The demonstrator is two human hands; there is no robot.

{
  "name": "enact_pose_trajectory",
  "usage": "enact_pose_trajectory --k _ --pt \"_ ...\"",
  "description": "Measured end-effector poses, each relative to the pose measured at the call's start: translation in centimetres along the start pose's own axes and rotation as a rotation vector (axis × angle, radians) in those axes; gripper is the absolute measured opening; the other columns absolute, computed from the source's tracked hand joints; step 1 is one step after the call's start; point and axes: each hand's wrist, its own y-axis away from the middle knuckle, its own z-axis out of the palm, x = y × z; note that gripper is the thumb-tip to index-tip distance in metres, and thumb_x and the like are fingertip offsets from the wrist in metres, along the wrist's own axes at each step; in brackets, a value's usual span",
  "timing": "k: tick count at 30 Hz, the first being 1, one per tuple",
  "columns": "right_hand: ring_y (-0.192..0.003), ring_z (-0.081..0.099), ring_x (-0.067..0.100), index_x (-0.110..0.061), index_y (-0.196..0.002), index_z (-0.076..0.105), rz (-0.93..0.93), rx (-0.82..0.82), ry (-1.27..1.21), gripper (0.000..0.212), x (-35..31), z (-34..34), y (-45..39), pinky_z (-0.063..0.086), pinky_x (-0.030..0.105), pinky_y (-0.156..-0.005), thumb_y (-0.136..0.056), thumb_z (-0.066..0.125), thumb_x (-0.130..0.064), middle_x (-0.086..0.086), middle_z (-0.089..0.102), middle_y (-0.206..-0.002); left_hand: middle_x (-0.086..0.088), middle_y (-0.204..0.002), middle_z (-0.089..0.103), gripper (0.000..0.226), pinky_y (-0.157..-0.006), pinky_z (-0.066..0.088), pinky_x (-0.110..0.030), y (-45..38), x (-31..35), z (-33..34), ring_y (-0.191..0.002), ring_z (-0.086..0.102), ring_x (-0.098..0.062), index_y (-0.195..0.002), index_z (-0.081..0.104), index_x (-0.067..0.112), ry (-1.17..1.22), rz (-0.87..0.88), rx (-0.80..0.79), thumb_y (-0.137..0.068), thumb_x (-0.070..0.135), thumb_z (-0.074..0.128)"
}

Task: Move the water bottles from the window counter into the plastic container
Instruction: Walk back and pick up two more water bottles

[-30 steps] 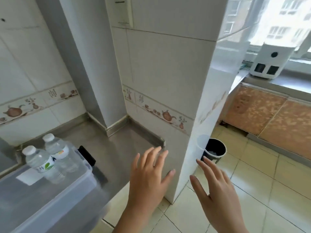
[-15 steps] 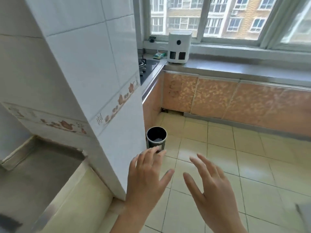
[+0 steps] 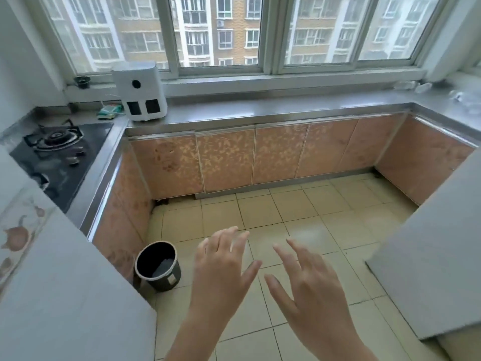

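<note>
Both my hands hang spread and empty over the near floor, left hand [image 3: 221, 277] beside right hand [image 3: 309, 290]; window counter [image 3: 273, 108] lies far.

Appliance [image 3: 139, 91] on window counter [image 3: 260, 109], stove [image 3: 56, 149] left.

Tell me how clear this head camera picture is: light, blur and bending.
Head view: daylight from the window lights the room evenly; the steel counter shows a soft sheen; wide-angle bending curves the counter edge and window frame; both open hands, left hand and right hand, are slightly smeared; clear things at the far right are too blurred to identify.
</note>
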Motion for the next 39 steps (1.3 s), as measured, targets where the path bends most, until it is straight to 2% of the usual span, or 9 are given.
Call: enact_pose_trajectory --k 3,9,14,16,19,22,25,35,39 --pt "-0.109 0.060 0.024 -0.025 -0.127 0.054 0.124 0.006 0.066 0.052 2.0 0.3 -3.4 0.050 0.042 -0.088 -0.091 0.032 -0.055 0.003 0.058 -0.129 0.000 -0.125 0.067 0.057 -0.093 0.053 -0.048 -5.1 0.5 1.9 -0.116 0.062 -0.023 -0.123 0.068 0.021 0.015 0.106 -0.031 -0.085 0.058 0.044" --pt "-0.118 0.055 0.023 -0.027 -0.133 0.051 0.332 -0.004 0.132 0.056 7.3 1.2 -8.3 0.046 0.043 -0.094 -0.087 0.034 -0.054 0.003 0.055 -0.135 0.001 -0.132 0.064 0.060 -0.099 0.050 -0.048 -13.2 3.5 5.8 -0.122 0.060 -0.023 -0.132 0.062 0.022 0.067 0.272 -0.076 -0.088 0.058 0.042" --pt "-0.125 0.051 0.025 -0.027 -0.137 0.045 0.437 0.010 0.167 0.057 13.9 2.8 -14.0 0.042 0.049 -0.099 -0.087 0.034 -0.053 0.005 0.051 -0.140 0.001 -0.141 0.058 0.063 -0.108 0.036 -0.044 -21.0 6.7 10.8 -0.130 0.054 -0.021 -0.138 0.057 0.023 0.099 0.347 -0.068 -0.091 0.059 0.038" --pt "-0.131 0.040 0.023 -0.027 -0.140 0.039 0.453 0.024 0.168 0.059 16.8 3.3 -16.7 0.036 0.049 -0.104 -0.088 0.032 -0.053 0.005 0.044 -0.146 0.000 -0.143 0.057 0.063 -0.108 0.028 -0.043 -24.4 8.2 12.6 -0.132 0.053 -0.023 -0.140 0.056 0.022 0.112 0.358 -0.056 -0.092 0.058 0.038" --pt "-0.137 0.023 0.021 -0.028 -0.146 0.029 0.462 0.037 0.141 0.061 22.2 3.9 -21.7 0.032 0.054 -0.105 -0.090 0.029 -0.053 0.005 0.033 -0.153 -0.001 -0.146 0.054 0.063 -0.108 0.026 -0.044 -30.3 11.1 15.3 -0.135 0.051 -0.023 -0.141 0.054 0.021 0.094 0.362 -0.048 -0.092 0.057 0.037" --pt "-0.143 0.010 0.018 -0.029 -0.149 0.018 0.451 0.041 0.100 0.063 27.1 3.4 -26.3 0.020 0.054 -0.112 -0.091 0.021 -0.054 0.003 0.018 -0.159 -0.001 -0.151 0.049 0.064 -0.109 0.026 -0.046 -36.0 14.0 17.2 -0.139 0.047 -0.023 -0.143 0.052 0.021 0.077 0.361 -0.040 -0.093 0.057 0.036" --pt "-0.144 0.010 0.019 -0.029 -0.150 0.019 0.443 0.050 0.087 0.064 31.8 2.6 -30.8 0.018 0.054 -0.113 -0.091 0.019 -0.054 0.002 0.016 -0.159 0.000 -0.154 0.045 0.064 -0.112 0.025 -0.046 -41.6 17.0 18.6 -0.142 0.042 -0.021 -0.145 0.049 0.022 0.062 0.369 -0.008 -0.094 0.057 0.035" --pt "-0.141 0.019 0.021 -0.025 -0.148 0.026 0.536 0.087 0.142 0.064 45.3 2.1 -42.7 0.028 0.056 -0.109 -0.091 0.022 -0.055 0.005 0.025 -0.157 0.002 -0.156 0.043 0.064 -0.112 0.023 -0.045 -57.4 26.2 26.5 -0.144 0.039 -0.018 -0.146 0.048 0.025 0.085 0.440 -0.028 -0.092 0.058 0.038" --pt "-0.141 0.018 0.020 -0.025 -0.148 0.028 0.601 0.084 0.164 0.066 51.3 3.2 -48.6 0.027 0.056 -0.110 -0.093 0.013 -0.058 0.005 0.024 -0.157 0.003 -0.155 0.043 0.065 -0.112 0.022 -0.045 -65.3 29.2 31.2 -0.143 0.039 -0.018 -0.146 0.048 0.025 0.093 0.484 -0.046 -0.092 0.059 0.037"
